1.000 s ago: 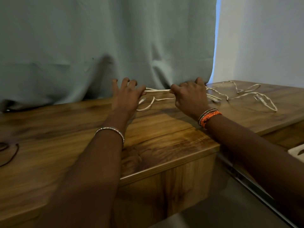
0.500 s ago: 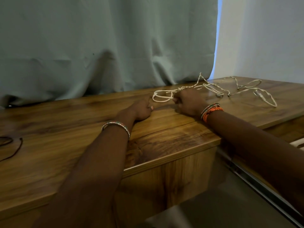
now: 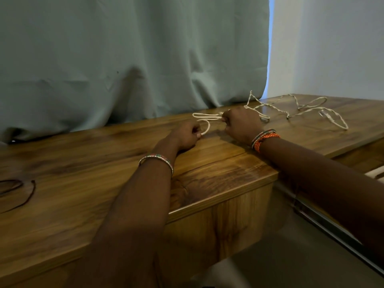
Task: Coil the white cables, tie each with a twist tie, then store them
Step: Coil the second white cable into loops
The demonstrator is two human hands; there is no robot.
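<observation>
A white cable (image 3: pixel 207 117) lies on the wooden table (image 3: pixel 83 173) in folded loops near the curtain. My right hand (image 3: pixel 242 125) grips the gathered loops at their right end. My left hand (image 3: pixel 186 136) pinches the cable's free end, which curves down from the loops. The rest of the white cable (image 3: pixel 301 111) trails in loose, partly twisted strands to the right behind my right hand, with a plug (image 3: pixel 327 116) near its far end.
A thin dark cord (image 3: pixel 22 194) lies at the table's left edge. A grey-green curtain (image 3: pixel 135 59) hangs against the table's back. The table's front corner drops off below my right forearm; a lower wooden surface (image 3: pixel 361 156) sits at the right.
My left hand went from spread fingers to a curled pinch and drew back toward me with the cable end. The cable between my hands folded into loops held by my right hand.
</observation>
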